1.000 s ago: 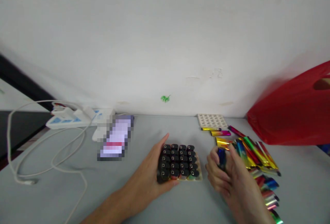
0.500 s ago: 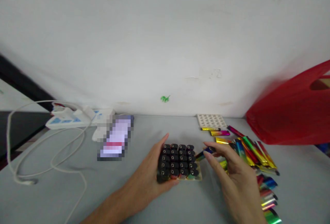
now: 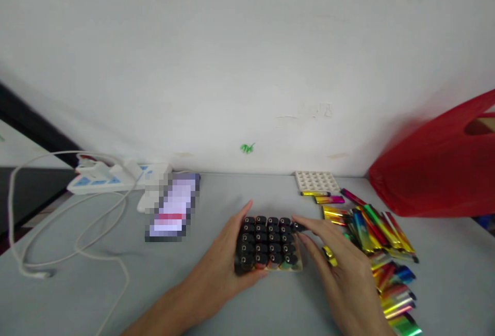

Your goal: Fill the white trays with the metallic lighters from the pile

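My left hand (image 3: pixel 222 256) is wrapped round the left side of a pale tray (image 3: pixel 300 265) packed with upright tubes. Their black tips (image 3: pixel 273 238), each with a small ring-like hole, stand in close rows. At the tray's far right corner, the thumb and fingertips of my right hand (image 3: pixel 342 269) pinch another black-tipped shiny tube (image 3: pixel 297 226). Its lower part is hidden behind the fingers and the tray. A yellow shiny piece (image 3: pixel 329 255) shows under the right palm; whether the hand holds it is unclear.
Loose metallic-coloured tubes (image 3: pixel 381 227) lie in a pile on the right. A white tray with holes (image 3: pixel 317 181) rests by the wall, left of a red bag (image 3: pixel 436 171). Leftward are a phone (image 3: pixel 176 204), a power strip (image 3: pixel 104 180) and a looping white cable (image 3: pixel 79 245).
My right hand has moved left to the tray's far right corner, and the tube in it has gone from slanted to more upright. My left hand stays on the tray.
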The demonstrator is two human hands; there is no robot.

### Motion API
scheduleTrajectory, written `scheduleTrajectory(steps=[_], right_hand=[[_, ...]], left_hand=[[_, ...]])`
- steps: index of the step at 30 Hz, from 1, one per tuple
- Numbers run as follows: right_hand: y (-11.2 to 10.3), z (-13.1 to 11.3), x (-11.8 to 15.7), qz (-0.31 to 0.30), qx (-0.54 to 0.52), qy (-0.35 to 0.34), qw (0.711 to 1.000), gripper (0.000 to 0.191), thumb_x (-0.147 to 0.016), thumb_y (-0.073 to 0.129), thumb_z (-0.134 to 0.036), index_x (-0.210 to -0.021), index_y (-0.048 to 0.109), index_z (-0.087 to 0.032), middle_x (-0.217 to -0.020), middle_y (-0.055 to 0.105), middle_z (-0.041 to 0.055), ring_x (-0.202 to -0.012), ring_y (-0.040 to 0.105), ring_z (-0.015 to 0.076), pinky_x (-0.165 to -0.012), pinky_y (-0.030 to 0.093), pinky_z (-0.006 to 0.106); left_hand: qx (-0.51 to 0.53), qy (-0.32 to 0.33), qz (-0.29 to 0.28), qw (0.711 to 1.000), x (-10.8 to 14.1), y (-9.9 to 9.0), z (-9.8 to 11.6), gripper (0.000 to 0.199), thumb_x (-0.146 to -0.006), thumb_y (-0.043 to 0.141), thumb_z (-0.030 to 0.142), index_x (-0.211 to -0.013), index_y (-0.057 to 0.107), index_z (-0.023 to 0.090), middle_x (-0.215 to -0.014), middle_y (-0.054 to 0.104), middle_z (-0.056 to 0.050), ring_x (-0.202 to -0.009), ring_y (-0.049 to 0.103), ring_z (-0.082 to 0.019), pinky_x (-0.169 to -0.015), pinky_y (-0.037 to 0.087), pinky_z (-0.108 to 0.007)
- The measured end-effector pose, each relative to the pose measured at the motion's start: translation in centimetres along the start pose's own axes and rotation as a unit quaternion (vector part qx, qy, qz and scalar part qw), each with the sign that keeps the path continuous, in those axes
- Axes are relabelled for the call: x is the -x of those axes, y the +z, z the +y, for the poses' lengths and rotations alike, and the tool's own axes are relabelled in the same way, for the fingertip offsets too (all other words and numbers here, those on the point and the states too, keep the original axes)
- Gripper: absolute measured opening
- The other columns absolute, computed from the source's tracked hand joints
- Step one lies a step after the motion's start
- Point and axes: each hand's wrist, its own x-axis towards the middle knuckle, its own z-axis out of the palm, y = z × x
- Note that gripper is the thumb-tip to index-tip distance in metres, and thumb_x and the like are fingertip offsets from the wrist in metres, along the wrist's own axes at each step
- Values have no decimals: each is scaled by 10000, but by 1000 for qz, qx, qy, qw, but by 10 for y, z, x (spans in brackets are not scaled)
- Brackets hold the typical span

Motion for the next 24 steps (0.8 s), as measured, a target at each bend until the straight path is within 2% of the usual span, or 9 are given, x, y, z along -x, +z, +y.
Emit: scheduleTrajectory(steps=[6,12,16,20,24], right_hand=[[-2,2,-1,-22,9,-13,1000,335,-1135,588,-247,-1409,751,-351,-1323,795,69,-1214,754,283,-1041,606,434],[-3,3,-3,-33,18,-2,999,290,-1151,561,-270,-1373,731,-346,-1304,790,56,-1230,731,278,-1057,583,434],[0,2,-1,-40,45,3,998,407,-1171,480,-258,-1528,654,-348,-1435,749,84,-1331,688,296,-1133,552,500],[2,5,2,-10,137,-17,990,527,-1130,472,-224,-1646,533,-311,-1522,714,113,-1387,646,348,-1150,519,593],[3,12,1,63,301,-6,951,485,-1099,465,-266,-1543,607,-132,-1446,736,240,-1334,641,456,-1071,500,677]], left_hand=[[5,1,7,1000,0,-1,-2,1163,-862,893,234,-1787,195,336,-1630,602,-139,-1476,617,-410,-1293,438,-638],[10,-4,4,1000,0,-1,1,1180,-847,890,202,-1788,187,315,-1620,609,-152,-1474,617,-406,-1301,426,-643],[0,2,4,1000,0,0,-1,1172,-860,888,209,-1789,185,336,-1642,594,-139,-1491,604,-402,-1303,429,-638],[0,4,1,1000,1,-1,-2,1179,-874,908,239,-1796,180,345,-1651,593,-137,-1500,596,-404,-1302,440,-641],[6,7,10,1000,1,0,-1,1186,-858,911,235,-1799,199,356,-1618,625,-119,-1508,590,-398,-1304,445,-638]])
